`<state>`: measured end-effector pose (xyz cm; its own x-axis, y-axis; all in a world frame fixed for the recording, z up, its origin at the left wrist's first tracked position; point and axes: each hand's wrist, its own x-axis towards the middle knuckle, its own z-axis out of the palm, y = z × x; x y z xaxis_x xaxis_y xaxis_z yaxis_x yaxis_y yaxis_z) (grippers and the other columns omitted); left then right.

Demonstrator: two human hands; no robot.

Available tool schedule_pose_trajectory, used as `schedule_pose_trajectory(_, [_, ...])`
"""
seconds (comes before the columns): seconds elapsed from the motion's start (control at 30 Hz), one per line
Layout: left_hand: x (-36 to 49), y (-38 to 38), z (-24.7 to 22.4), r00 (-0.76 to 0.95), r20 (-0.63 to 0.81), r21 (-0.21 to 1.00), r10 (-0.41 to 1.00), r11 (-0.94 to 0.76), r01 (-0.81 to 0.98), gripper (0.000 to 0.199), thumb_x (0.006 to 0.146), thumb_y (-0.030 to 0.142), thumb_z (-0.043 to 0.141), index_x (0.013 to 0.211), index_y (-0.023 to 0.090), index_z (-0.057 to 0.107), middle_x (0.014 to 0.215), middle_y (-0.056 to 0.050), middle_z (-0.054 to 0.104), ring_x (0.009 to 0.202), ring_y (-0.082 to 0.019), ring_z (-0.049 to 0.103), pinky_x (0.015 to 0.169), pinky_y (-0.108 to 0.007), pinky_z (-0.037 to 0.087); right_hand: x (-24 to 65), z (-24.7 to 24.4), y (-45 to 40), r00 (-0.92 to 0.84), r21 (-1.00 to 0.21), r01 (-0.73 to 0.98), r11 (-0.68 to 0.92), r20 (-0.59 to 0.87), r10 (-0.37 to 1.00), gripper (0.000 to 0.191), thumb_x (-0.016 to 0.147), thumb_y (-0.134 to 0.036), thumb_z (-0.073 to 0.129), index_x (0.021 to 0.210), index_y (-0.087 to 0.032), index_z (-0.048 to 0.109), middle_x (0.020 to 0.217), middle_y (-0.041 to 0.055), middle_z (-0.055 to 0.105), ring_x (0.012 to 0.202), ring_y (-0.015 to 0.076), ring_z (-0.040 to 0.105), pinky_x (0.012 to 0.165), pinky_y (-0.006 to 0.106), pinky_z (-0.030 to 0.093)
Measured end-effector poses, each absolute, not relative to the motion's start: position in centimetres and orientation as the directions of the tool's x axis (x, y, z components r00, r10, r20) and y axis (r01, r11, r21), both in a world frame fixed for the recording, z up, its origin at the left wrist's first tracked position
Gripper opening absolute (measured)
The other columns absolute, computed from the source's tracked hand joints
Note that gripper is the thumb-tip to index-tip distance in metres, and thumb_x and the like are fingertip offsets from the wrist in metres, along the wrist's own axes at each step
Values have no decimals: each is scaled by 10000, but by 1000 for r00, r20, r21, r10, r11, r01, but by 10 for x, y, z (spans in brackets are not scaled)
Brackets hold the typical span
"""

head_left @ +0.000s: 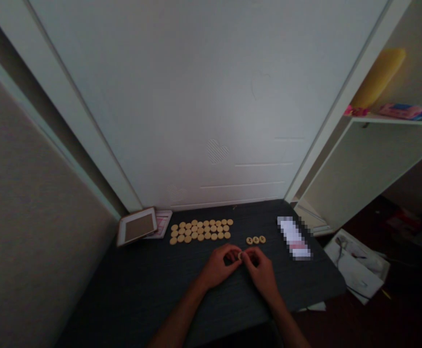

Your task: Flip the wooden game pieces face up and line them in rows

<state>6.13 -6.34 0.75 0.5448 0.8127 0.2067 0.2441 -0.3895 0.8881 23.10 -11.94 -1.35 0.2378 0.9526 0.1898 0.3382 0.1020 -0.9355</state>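
Disc (pixel 240 255): small, round, pale tan, partly hidden.
Place: between both hands' fingertips, nearer the person than three marked discs (pixel 256 240).
Left hand (pixel 219 265): fingertips pinching the disc.
Right hand (pixel 263 271): fingertips pinching it too.
Tray (pixel 123 233): white sides, brown bottom.
Floor box (pixel 357 271): white; contents unclear.

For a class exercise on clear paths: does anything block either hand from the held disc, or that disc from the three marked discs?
Nothing visible does: the left hand and right hand touch the held disc, and only their fingers and tabletop show between it and the three marked discs.
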Motion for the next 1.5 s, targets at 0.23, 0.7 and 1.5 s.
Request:
schedule_pose_trajectory(0.23, [61, -63, 6, 542, 185, 904, 819, -358, 233, 221, 904, 328, 643, 1082, 213, 707, 920, -34, 741, 803, -177, 661, 753, -276, 534, 231, -11, -120, 219, -935, 327, 135, 214, 952, 318, 920, -509, 596, 949, -208, 693, 871, 63, 769, 802, 233, 727, 741, 313, 563])
schedule_pose_trajectory(0.7, [60, -61, 6, 592, 126, 916, 796, -322, 238, 227, 876, 264, 663, 1093, 211, 702, 930, -29, 753, 855, -183, 679, 806, -278, 524, 227, -10, -120, 268, -943, 323, 86, 178, 947, 322, 856, -527, 677, 873, -206, 673, 789, 49, 750, 731, 219, 712, 699, 300, 546])
schedule_pose_trajectory(1.5, [61, -62, 6, 571, 142, 919, 809, -322, 229, 241, 916, 315, 635, 1122, 204, 694, 946, -36, 748, 832, -172, 672, 790, -269, 523, 232, -17, -118, 225, -937, 322, 132, 211, 951, 261, 897, -461, 638, 940, -208, 679, 858, 62, 761, 779, 228, 721, 732, 312, 555])
